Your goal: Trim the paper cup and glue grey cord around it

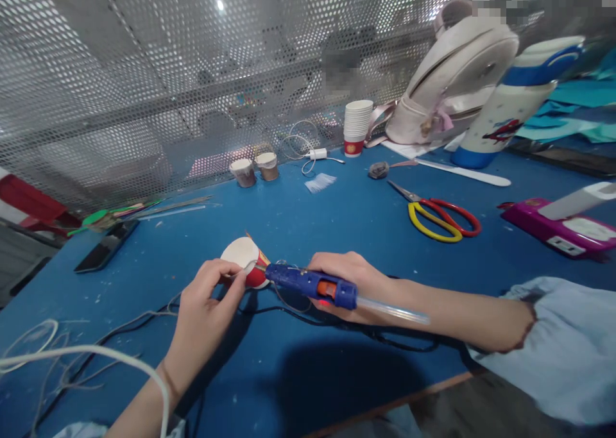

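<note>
My left hand point(205, 313) pinches a small red paper cup point(244, 268) lying on its side, its white bottom turned up toward me. My right hand point(349, 283) is closed round a blue hot glue gun point(310, 283). The gun's nozzle touches the cup's side near its base. A clear glue stick point(392, 310) juts from the back of the gun. The gun's black cord point(337, 326) trails over the blue table point(308, 233) under my right forearm.
Red and yellow scissors point(440, 217) lie right of centre. A stack of paper cups point(357, 127), two wrapped cups point(255, 168), a white bag point(457, 79), a bottle point(510, 104), a pink box point(558, 226) and a phone point(106, 245) ring the table. String point(72, 354) lies at left.
</note>
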`<state>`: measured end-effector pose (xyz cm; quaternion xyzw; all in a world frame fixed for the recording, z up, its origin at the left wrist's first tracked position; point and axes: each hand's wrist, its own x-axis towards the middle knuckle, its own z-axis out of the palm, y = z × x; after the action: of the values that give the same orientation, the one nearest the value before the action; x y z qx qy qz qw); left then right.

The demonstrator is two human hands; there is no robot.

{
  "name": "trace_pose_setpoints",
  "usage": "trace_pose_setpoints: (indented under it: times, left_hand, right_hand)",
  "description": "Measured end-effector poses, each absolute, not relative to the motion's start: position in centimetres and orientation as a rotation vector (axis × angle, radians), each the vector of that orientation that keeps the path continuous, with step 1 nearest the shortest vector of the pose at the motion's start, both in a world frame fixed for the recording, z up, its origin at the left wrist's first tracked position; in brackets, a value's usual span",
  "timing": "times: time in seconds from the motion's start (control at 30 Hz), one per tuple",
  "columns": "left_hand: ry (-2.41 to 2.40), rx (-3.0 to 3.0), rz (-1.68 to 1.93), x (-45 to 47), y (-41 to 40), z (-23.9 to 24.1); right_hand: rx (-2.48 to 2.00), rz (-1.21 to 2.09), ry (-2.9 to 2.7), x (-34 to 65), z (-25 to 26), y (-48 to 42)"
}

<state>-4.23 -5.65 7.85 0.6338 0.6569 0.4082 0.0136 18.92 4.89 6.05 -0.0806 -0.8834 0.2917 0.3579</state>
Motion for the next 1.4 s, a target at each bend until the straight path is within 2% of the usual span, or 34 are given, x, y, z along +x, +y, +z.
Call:
trace_pose_setpoints:
  times: [0.27,0.53,0.87,0.97,1.17,1.4]
  left_hand:
    - [2.007,2.099,1.271,-4.2,-5.5,7.9]
    - [1.980,2.118,1.316,-4.2,-5.6,8.2]
    - [1.880,2.193,1.377,-4.1,-5.6,8.3]
    - [1.889,2.105,1.385,-4.2,-5.7,8.1]
    - [1.827,1.746,1.375,-3.4,-5.9,7.8]
    - [1.844,1.802,1.508,-3.2,-5.9,7.7]
  right_hand:
    - [-0.197,0.657,-2.485,19.3,6.6,4.8]
    - [-0.219,0.611,-2.279,18.5,4.9,5.5]
    - [-0.190,0.650,-2.244,18.4,5.1,5.2]
    - [-0.223,0.706,-2.196,18.5,5.8,4.8]
    - [-0.568,0.966,-2.029,18.0,7.7,3.7]
    - [-0.596,1.102,-2.073,18.0,8.2,3.3]
